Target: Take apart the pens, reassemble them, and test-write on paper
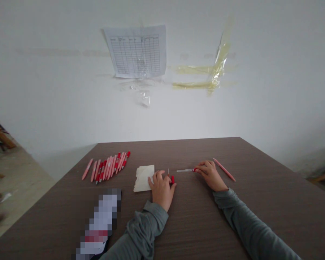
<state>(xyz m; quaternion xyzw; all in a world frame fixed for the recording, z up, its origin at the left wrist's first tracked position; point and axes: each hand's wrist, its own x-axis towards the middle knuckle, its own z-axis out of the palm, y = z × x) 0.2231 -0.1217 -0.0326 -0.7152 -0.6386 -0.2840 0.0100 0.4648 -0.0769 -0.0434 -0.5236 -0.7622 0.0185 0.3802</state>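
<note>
My right hand [211, 176] pinches a thin clear tube [184, 170] by its red end, just above or on the table; it looks like a pen refill. My left hand [163, 189] rests palm down with its fingers apart, one fingertip at the edge of a cream paper sheet [144, 178]. Close to its fingertips is a short red piece [172, 179], perhaps a pen part. A thin small piece [168, 171] shows just beyond those fingers, too small to name. A single pink pen [224, 169] lies beside my right hand, on its far side.
On the left, several pink and red pens [108, 168] lie in a slanted row on the brown table [195, 216]. A long pixelated item [97, 227] lies left of my left forearm. A printed chart [139, 52] and yellowed tape [195, 85] are stuck to the wall behind.
</note>
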